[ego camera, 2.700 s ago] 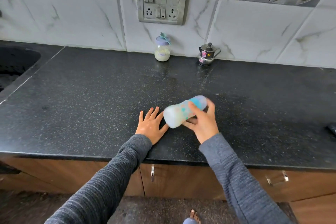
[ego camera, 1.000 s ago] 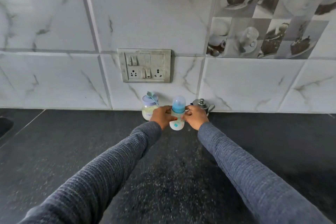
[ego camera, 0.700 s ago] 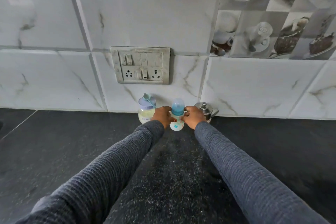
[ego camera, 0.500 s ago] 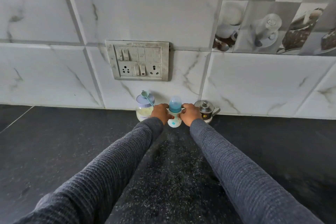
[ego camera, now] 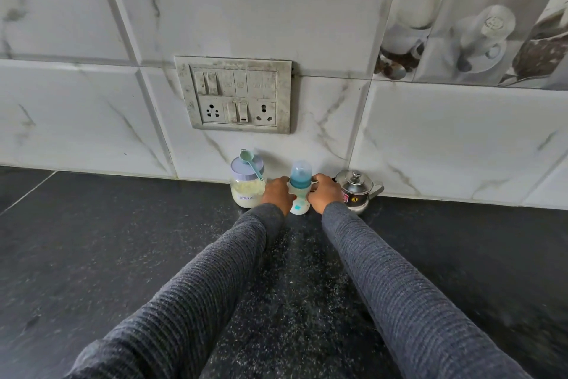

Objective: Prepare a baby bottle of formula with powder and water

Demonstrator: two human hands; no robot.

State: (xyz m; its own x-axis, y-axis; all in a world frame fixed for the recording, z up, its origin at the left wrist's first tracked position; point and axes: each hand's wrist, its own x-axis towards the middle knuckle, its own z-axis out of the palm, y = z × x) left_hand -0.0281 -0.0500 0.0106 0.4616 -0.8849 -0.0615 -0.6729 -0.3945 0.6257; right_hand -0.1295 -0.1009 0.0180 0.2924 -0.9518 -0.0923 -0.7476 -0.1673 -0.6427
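Note:
A baby bottle (ego camera: 300,191) with a blue cap and milky white contents stands upright on the black counter (ego camera: 92,240) close to the back wall. My left hand (ego camera: 277,194) grips its left side and my right hand (ego camera: 324,192) grips its right side. Just left of it stands a clear jar (ego camera: 246,186) labelled formula, holding pale powder, with a lilac lid and a green scoop (ego camera: 250,162) lying on top. A small steel kettle (ego camera: 356,191) sits just right of my right hand.
A grey switch and socket panel (ego camera: 235,94) is set in the marble-tile wall above the jar and bottle. The speckled black counter stretches wide to both sides and toward me.
Earlier my right hand held the bottle on its side near the counter's front, left hand flat. Now both hands hold it upright at the back wall between jar and kettle.

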